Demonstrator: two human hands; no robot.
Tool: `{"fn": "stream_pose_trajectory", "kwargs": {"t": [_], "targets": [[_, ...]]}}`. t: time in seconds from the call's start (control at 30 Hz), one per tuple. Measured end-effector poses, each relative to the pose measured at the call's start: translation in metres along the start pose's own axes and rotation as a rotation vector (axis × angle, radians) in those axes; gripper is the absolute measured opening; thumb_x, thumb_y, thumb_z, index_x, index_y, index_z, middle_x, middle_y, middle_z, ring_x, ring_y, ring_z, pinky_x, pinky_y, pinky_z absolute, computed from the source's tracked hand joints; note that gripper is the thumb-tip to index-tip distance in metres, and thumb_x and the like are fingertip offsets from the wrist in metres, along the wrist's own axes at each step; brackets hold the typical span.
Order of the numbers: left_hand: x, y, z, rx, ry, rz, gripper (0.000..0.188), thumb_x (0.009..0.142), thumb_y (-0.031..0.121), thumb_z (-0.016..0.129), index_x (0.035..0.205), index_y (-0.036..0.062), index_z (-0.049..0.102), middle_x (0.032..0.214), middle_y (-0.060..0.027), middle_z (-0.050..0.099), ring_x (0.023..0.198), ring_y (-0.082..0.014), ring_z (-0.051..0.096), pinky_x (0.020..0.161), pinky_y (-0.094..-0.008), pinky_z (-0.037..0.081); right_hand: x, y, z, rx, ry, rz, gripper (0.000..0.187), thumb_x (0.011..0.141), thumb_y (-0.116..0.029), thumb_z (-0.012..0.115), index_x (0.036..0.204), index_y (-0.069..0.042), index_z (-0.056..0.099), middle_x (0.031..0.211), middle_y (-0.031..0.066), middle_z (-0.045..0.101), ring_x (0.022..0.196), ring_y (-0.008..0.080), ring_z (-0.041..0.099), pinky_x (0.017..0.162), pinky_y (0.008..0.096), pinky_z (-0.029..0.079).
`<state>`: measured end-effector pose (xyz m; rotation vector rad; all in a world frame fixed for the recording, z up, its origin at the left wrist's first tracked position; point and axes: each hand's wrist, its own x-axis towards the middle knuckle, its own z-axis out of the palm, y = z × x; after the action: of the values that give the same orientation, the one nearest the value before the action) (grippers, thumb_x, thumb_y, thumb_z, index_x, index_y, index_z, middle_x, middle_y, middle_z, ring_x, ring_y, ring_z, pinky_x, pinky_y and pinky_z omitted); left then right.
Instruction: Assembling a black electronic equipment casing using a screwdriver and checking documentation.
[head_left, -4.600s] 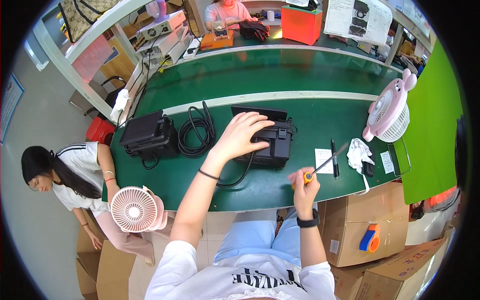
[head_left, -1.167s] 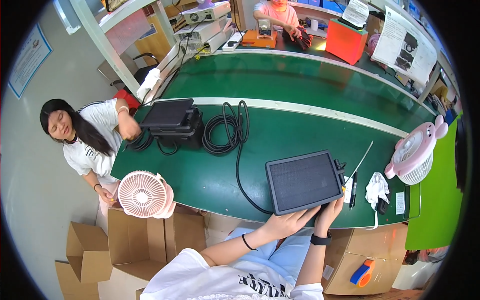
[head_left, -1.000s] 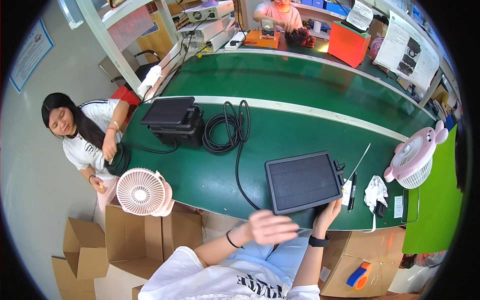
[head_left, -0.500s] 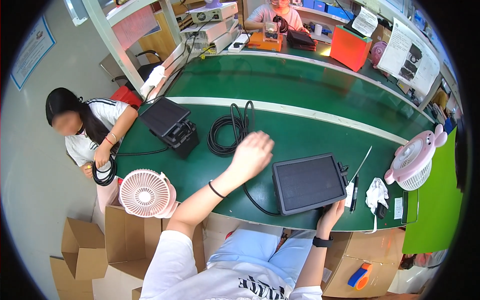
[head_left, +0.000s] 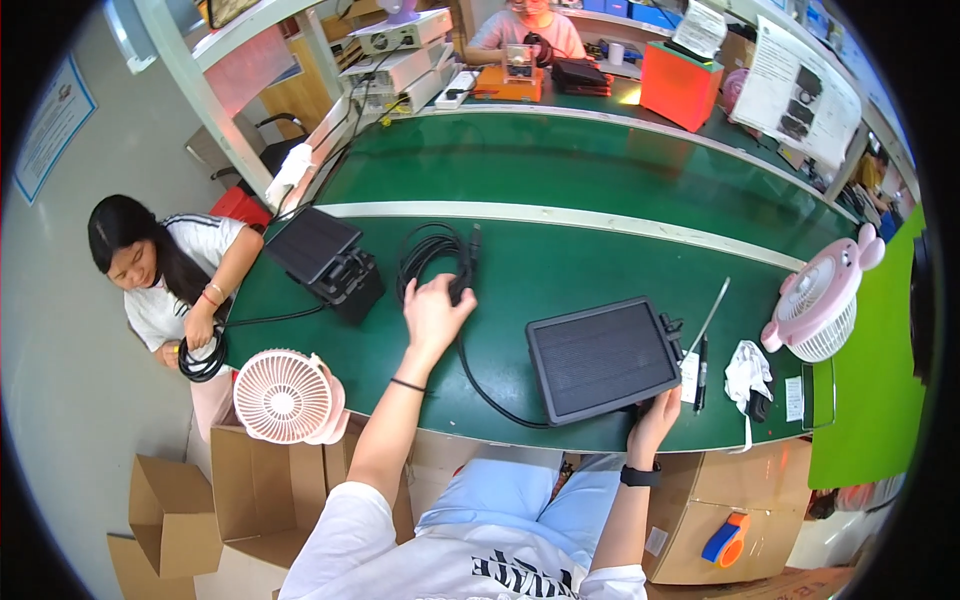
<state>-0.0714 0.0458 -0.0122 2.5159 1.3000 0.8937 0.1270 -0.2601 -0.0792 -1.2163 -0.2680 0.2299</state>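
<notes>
On the green bench my left hand [head_left: 437,312] is closed on the near end of a coiled black cable [head_left: 415,256]. A dark cable end stands up at the coil's right side. From the coil the cable runs down to a black rectangular box with a flat, panel-like top [head_left: 603,360]. My right hand [head_left: 655,424] grips the box's lower right corner, fingers partly hidden beneath it. A second black box with a panel lid [head_left: 318,245] sits at the left, its cable leading to a coil [head_left: 203,355] in a co-worker's hands.
Pink fans stand at the left edge [head_left: 288,396] and right [head_left: 822,300]. Near the box lie a screwdriver [head_left: 712,305], a black pen [head_left: 702,375] and a crumpled white cloth [head_left: 747,372]. Cardboard boxes [head_left: 258,490] stand below the bench.
My left hand has come down and left onto the cable coil and closed on it. My right hand stays at the box. The whole view has shifted slightly.
</notes>
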Motion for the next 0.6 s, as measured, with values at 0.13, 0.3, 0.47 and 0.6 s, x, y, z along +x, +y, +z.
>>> {"fn": "stream_pose_trajectory", "kwargs": {"t": [0.13,0.3,0.47,0.6], "targets": [[-0.015,0.017,-0.035,-0.319,0.258,-0.003,0.032,0.085,0.017,0.068,0.110,-0.0023,0.067,0.096,-0.0213,0.070,0.093,-0.0388,0.067,0.088,-0.0472,0.051,0.000,-0.006,0.002,-0.049,-0.003,-0.013,0.033,0.108,-0.020,0.046,0.134,-0.003,0.055,0.093,-0.0029,0.061,0.068,0.0014,0.049,0.058,0.0172,0.041],[-0.042,0.075,-0.096,-0.301,0.508,0.495,0.036,0.080,0.022,0.064,0.104,-0.0052,0.065,0.082,-0.0111,0.065,0.075,-0.0284,0.060,0.093,-0.0479,0.046,-0.002,-0.013,0.005,-0.052,-0.002,0.010,0.033,0.107,-0.017,0.044,0.135,-0.003,0.055,0.100,-0.0010,0.062,0.070,0.0019,0.049,0.058,0.0176,0.043],[-0.051,0.139,-0.114,-0.044,0.290,0.863,0.035,0.088,0.040,0.066,0.109,0.0142,0.075,0.084,0.0034,0.063,0.076,-0.0119,0.059,0.094,-0.0380,0.046,-0.002,-0.007,0.005,-0.049,-0.004,0.005,0.033,0.108,-0.017,0.045,0.135,-0.002,0.055,0.101,-0.0004,0.061,0.072,0.0031,0.051,0.060,0.0188,0.043],[-0.058,0.147,-0.100,-0.223,-0.227,0.950,0.053,0.076,0.039,0.080,0.122,0.0173,0.069,0.114,-0.0005,0.064,0.116,-0.0201,0.058,0.114,-0.0518,0.035,-0.005,-0.016,0.013,-0.072,0.045,-0.056,0.032,0.108,-0.017,0.043,0.134,-0.003,0.056,0.098,-0.0018,0.061,0.071,0.0029,0.051,0.059,0.0196,0.044]]}}
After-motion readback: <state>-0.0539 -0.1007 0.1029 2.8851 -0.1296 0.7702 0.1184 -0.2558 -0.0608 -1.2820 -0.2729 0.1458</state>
